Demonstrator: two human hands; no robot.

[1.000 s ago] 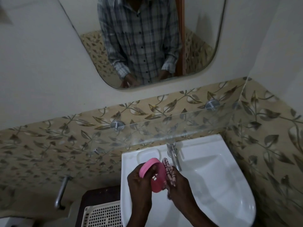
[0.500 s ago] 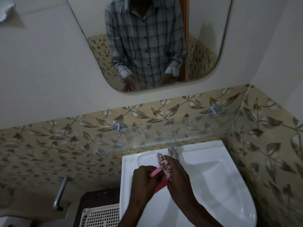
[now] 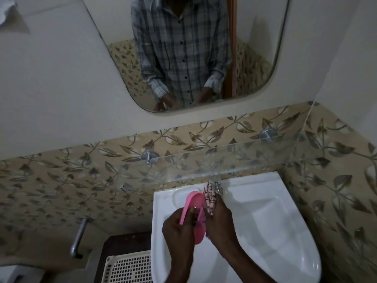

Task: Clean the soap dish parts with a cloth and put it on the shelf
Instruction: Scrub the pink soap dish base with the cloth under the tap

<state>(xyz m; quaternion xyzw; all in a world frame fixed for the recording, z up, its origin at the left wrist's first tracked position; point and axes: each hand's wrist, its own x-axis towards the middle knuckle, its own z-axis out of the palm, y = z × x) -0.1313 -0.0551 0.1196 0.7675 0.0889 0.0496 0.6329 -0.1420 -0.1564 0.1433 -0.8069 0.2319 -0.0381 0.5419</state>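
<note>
The oval plastic soap dish part (image 3: 194, 203) in my left hand (image 3: 179, 227) was bright pink. The crumpled cloth (image 3: 210, 201) in my right hand (image 3: 219, 219) was pale pink with dark stripes. The glossy ceramic basin (image 3: 265, 221) was white, the wall tiles (image 3: 81, 176) beige with brown leaf vines. My reflected shirt (image 3: 181, 48) was grey-and-white plaid, and the plastic lattice basket (image 3: 128, 268) was cream.

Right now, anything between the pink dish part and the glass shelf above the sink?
Nothing visible. The pink dish part is in the left hand over the sink, with the cloth in the right hand beside it. The glass shelf above looks bare, the gap open.
</note>
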